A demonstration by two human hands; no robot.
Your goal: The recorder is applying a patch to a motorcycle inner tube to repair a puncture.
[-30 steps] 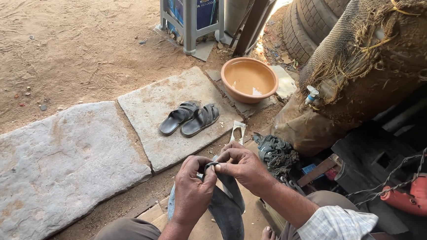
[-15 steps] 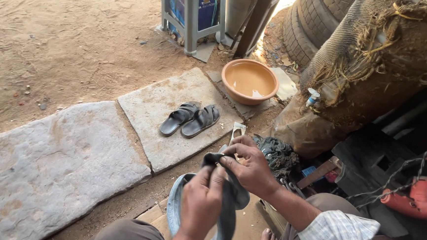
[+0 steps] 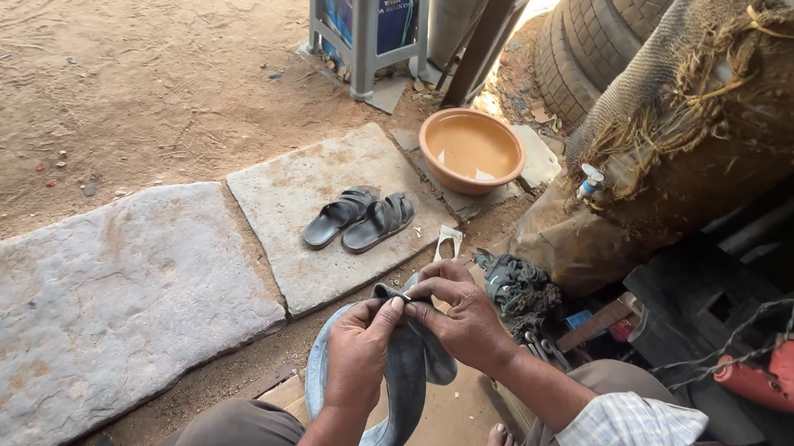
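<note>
At the top of the view stands a grey metal frame point(image 3: 365, 28) holding a blue printed panel, its upper part cut off by the picture edge, so the sign's full shape cannot be told. Just right of it a dark plank point(image 3: 484, 37) leans against a bucket point(image 3: 454, 15) whose rim is cropped away. Stacked tyres point(image 3: 601, 43) rise behind, and a bulging brown sack point(image 3: 694, 168) trailing straw-coloured fibres fills the right; a small white bottle with a blue cap point(image 3: 589, 181) pokes out against its side. The orange-brown basin point(image 3: 471, 150) sits on the ground beside 2 flat stone slabs point(image 3: 108, 288) and holds a shallow pool of murky water. 1 pair of dark sandals point(image 3: 360, 219) lies side by side on the nearer slab. A heap of dark rags point(image 3: 520, 287) lies just beyond the hands, and a red power tool point(image 3: 787, 375) sits at the far right, half hidden by wires. The black rubber inner tube point(image 3: 403, 379) loops down between the person's knees, its lower end cut off by the frame. The left hand point(image 3: 359, 349) pinches the tube's folded top edge between thumb and fingers, and the right hand point(image 3: 463, 317) grips the same fold from the other side; what lies between the fingertips is too small to make out.
</note>
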